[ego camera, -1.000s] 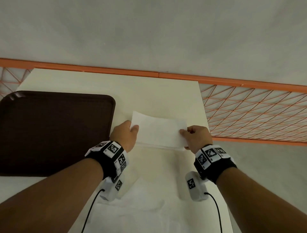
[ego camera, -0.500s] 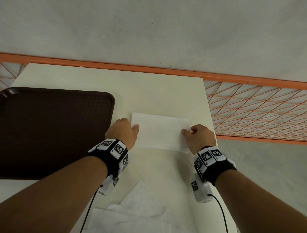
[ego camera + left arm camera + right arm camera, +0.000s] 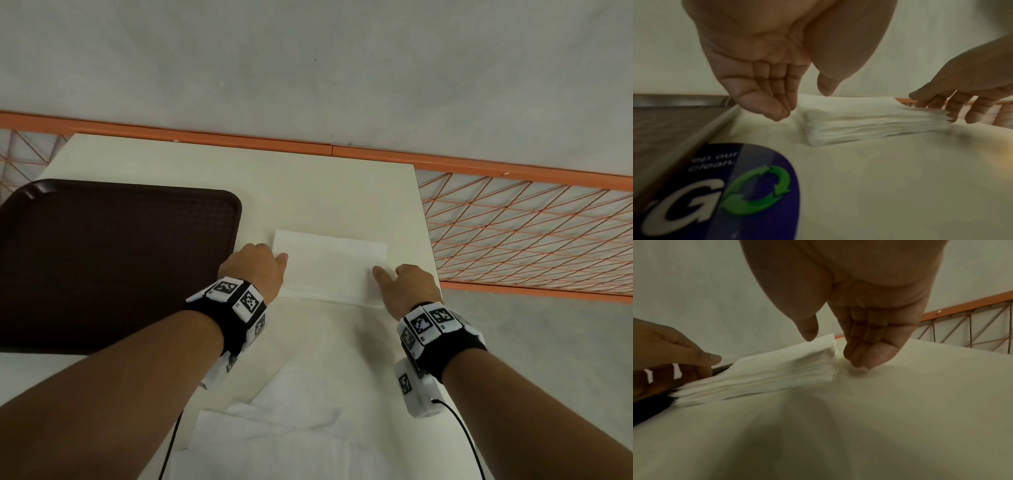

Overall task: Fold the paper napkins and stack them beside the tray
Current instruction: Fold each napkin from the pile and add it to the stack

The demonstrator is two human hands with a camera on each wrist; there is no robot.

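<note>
A stack of folded white napkins [image 3: 330, 263] lies on the cream table just right of the dark brown tray [image 3: 102, 260]. My left hand [image 3: 260, 263] sits at the stack's left end, thumb hovering over the top sheet and fingers loosely bent beside the edge [image 3: 803, 102]. At the right end is my right hand [image 3: 407, 281], its thumb above the top sheet and its fingers pointing down next to the stack [image 3: 835, 349]. Neither hand pinches the stack [image 3: 869, 123], whose layered edge shows in the right wrist view [image 3: 766, 376].
Loose unfolded napkins [image 3: 284, 428] lie near the front of the table. A blue sticker with green arrows [image 3: 731, 186] is on the tabletop beside the tray rim [image 3: 663, 126]. The table's right edge [image 3: 424, 240] borders an orange mesh railing [image 3: 513, 233].
Both hands lowered a folded napkin onto the stack, then let go of it. The fingers that pinched its ends have now relaxed.
</note>
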